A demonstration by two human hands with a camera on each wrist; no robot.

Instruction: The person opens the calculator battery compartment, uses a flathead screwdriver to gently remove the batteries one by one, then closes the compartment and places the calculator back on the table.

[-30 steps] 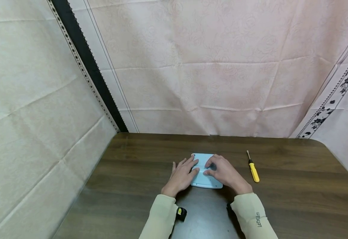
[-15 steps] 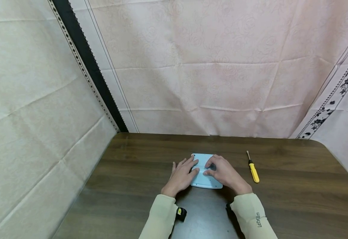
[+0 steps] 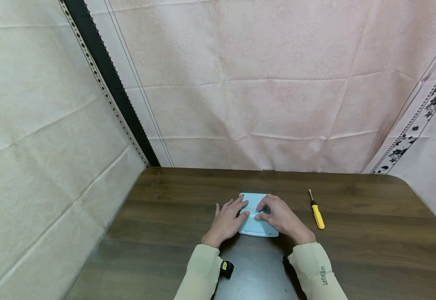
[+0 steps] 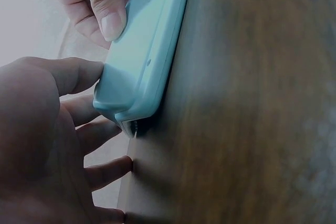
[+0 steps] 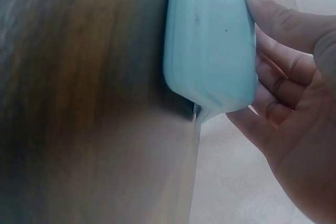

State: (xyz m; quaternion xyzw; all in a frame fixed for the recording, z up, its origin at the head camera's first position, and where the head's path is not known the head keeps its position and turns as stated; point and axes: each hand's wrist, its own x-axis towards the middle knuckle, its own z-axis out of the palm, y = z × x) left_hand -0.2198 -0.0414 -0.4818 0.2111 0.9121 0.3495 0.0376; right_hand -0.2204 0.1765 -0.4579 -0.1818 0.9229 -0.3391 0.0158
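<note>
A light-blue plastic case (image 3: 254, 228) with rounded corners and small dark holes lies flat on the table before me. My left hand (image 3: 226, 221) rests on its left side, fingers spread and fairly straight; thumb and index lie on top. In the left wrist view two fingertips reach past the case (image 4: 137, 40) onto the table. My right hand (image 3: 283, 216) bends over the middle of the case, thumb and index tips close together on its top. Beside the case (image 5: 220, 61) in the right wrist view, the other right fingers are curled. Whether a small part sits between those tips, I cannot tell.
Right of the case, a screwdriver (image 3: 317, 214) with a yellow handle lies on the brown wooden table (image 3: 371, 216), its tip toward the back. Pale cloth (image 3: 259, 104) hangs behind the table and at both sides. A black device (image 3: 227, 268) sits at my left wrist.
</note>
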